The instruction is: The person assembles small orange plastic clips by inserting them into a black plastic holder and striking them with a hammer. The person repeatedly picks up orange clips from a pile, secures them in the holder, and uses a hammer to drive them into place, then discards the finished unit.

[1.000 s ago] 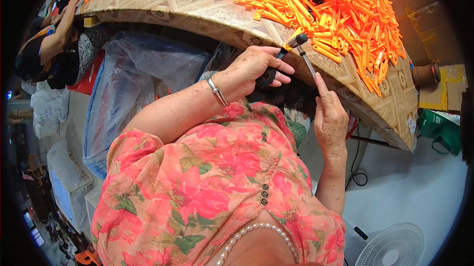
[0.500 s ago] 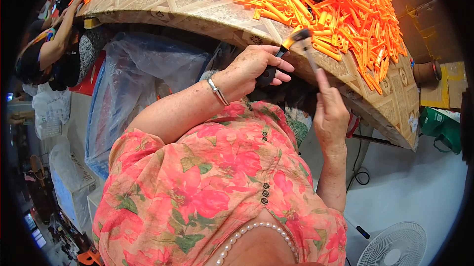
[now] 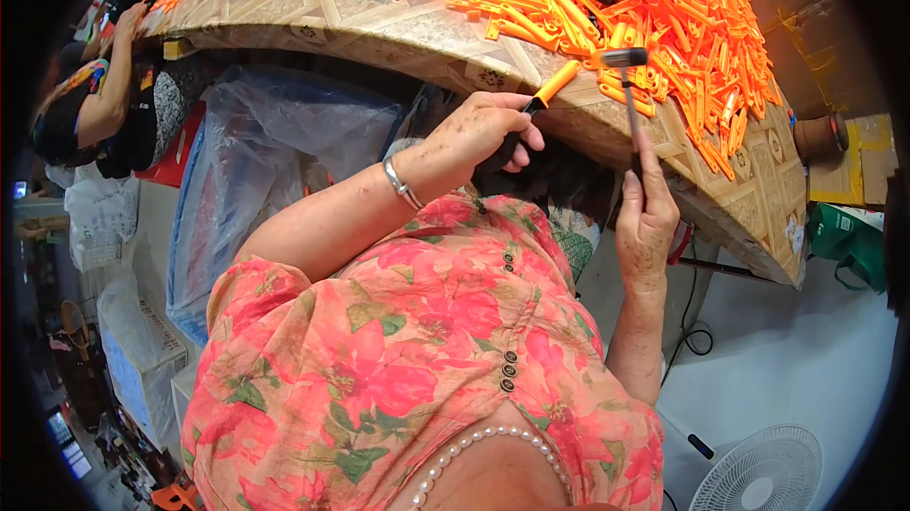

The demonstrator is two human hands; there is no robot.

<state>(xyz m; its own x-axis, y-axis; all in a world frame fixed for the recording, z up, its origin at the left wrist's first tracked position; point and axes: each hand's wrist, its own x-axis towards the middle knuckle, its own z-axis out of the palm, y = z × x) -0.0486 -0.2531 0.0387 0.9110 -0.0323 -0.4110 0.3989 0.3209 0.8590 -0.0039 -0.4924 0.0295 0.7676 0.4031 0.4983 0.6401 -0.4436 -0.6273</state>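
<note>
My left hand is closed around the black part of a tool with an orange handle. That handle points up and to the right, over the table's near edge. What the black part ends in is hidden by my fingers. In my right hand is a hammer, gripped by its thin shaft. Its dark head is apart from the orange handle, to the right of it. Just beyond both hands, a large pile of loose orange handles covers part of the table.
The table has a wood-patterned cover and a curved-looking edge. Below it at left stands a blue bin draped with clear plastic. Another person works at far left. A spool, green bag and white fan are at right.
The hammer head has moved right, away from the orange handle. My left hand has shifted slightly left, and the orange handle now shows in full.
</note>
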